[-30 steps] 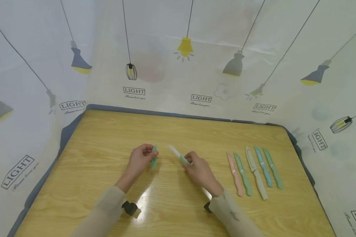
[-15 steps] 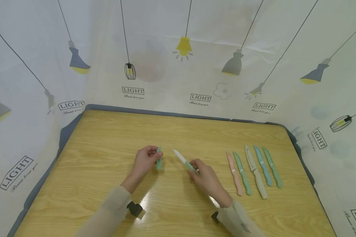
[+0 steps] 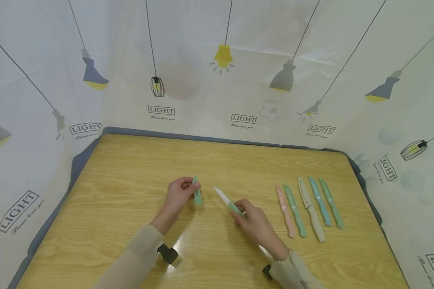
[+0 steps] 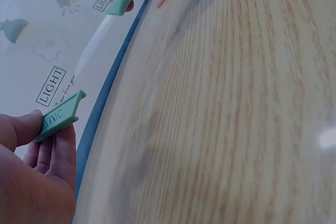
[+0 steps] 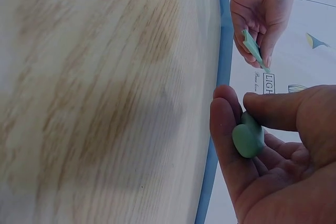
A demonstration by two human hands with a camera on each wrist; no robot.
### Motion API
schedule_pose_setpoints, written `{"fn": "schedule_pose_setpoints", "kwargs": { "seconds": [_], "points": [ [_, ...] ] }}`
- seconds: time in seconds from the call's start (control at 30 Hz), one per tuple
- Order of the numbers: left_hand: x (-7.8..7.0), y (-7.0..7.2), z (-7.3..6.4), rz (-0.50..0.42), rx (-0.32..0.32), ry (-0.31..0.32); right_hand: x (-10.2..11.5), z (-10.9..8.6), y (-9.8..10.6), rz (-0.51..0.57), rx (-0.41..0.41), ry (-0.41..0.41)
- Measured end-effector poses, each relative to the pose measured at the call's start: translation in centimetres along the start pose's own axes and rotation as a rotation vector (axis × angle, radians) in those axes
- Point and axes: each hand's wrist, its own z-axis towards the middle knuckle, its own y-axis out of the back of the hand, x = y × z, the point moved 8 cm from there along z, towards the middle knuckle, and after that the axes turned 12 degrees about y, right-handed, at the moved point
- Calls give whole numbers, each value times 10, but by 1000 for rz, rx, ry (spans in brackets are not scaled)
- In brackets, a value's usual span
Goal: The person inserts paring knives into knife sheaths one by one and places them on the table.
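Observation:
Between thumb and fingers, my left hand [image 3: 178, 196] pinches a green knife sheath [image 4: 59, 117] with raised letters on its side. My right hand [image 3: 255, 223] grips the green handle of a knife [image 3: 222, 196], its white blade bare and pointing up and left toward the sheath. A gap separates blade tip and sheath in the head view. Both things are held above the wooden table [image 3: 148, 160]. In the right wrist view the handle's rounded end [image 5: 248, 137] shows between thumb and fingers, and the blade is hidden.
On the right lies a row of sheathed knives: a pink knife [image 3: 284, 210], a green knife [image 3: 294, 210], a larger cream knife [image 3: 312, 208], a blue knife [image 3: 320, 200] and another green knife [image 3: 331, 203]. A lamp-printed cloth [image 3: 195, 80] stands behind the table.
Both hands have moved right, the right one also nearer the person, with knife and sheath still held. The sheath has tilted a little. The row of knives has stayed in place.

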Motion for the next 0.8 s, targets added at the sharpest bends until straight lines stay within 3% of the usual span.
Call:
{"fn": "schedule_pose_setpoints", "kwargs": {
  "seconds": [0.47, 0.8],
  "points": [
    [2, -8, 0, -92, 41, 24, 0, 0, -1, 39, -4, 62],
    [6, -14, 2, -147, 82, 37, 2, 1, -1, 12, -10, 46]
  ]
}}
